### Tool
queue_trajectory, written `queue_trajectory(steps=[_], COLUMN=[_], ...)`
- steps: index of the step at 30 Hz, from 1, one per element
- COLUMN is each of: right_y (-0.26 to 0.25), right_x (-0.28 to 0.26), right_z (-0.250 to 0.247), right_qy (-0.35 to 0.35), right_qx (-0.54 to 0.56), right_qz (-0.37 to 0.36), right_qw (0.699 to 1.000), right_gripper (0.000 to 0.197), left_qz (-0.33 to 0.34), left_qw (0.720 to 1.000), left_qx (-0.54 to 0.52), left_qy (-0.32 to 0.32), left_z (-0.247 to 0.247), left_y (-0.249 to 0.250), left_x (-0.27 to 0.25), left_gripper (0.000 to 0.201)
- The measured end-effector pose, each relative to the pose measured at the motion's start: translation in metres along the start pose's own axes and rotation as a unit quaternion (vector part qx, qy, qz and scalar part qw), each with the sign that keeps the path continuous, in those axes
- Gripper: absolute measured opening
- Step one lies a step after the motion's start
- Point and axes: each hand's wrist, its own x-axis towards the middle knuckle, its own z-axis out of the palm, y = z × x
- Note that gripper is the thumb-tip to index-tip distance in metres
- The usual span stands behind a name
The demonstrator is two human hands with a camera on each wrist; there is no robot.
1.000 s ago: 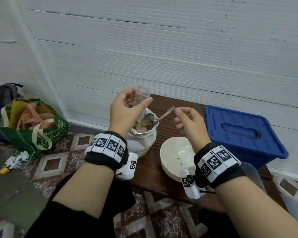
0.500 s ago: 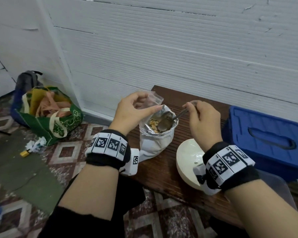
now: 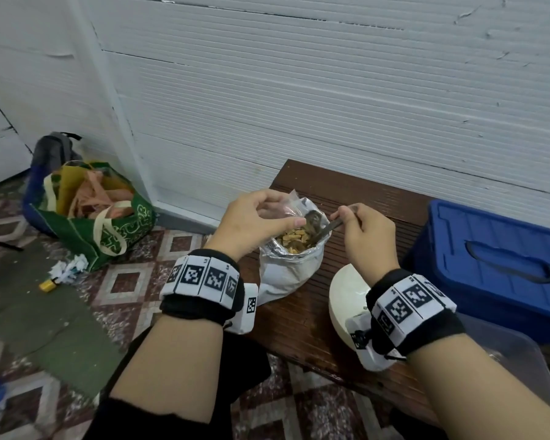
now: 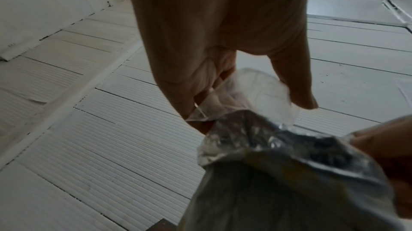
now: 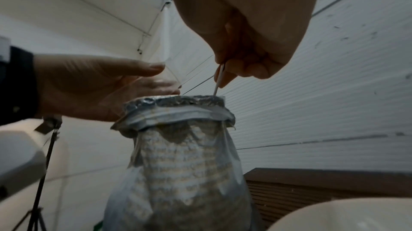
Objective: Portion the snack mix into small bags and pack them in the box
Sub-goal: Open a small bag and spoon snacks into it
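Here a dark brown slatted wooden bench stands against a white ribbed wall, and on its right end sits a blue plastic box with a recessed lid handle. On the patterned floor to the left lies a green fabric tote bag stuffed with orange and yellow bags, with a grey backpack behind it. Near the bench's front edge rests a round white bowl, just beside a foil-lined white pouch of yellowish snack mix that stands upright with its rim rolled down. The left hand hovers over the pouch's mouth, thumb and fingers pinching a small clear plastic bag held open above the rim. The right hand is clenched round the thin handle of a metal spoon, whose bowl dips into the snack mix inside the pouch.
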Motion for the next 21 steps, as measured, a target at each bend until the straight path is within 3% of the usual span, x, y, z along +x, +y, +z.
queue_trajectory(steps=[11,21], right_y=[-0.003,-0.008], right_x=[0.005,0.021], right_z=[-0.006,-0.027], right_qy=[0.064,0.132], right_qx=[0.111,0.126], right_qz=[0.171,0.171], right_qw=[0.977,0.968], right_gripper=[0.031,0.031], left_qz=[0.010,0.039], left_qw=[1.000,0.996], left_qx=[0.019,0.085], left_qy=[0.004,0.010], left_z=[-0.002,-0.012], left_y=[0.004,0.003], left_x=[-0.003,-0.005], left_gripper=[0.036,0.041])
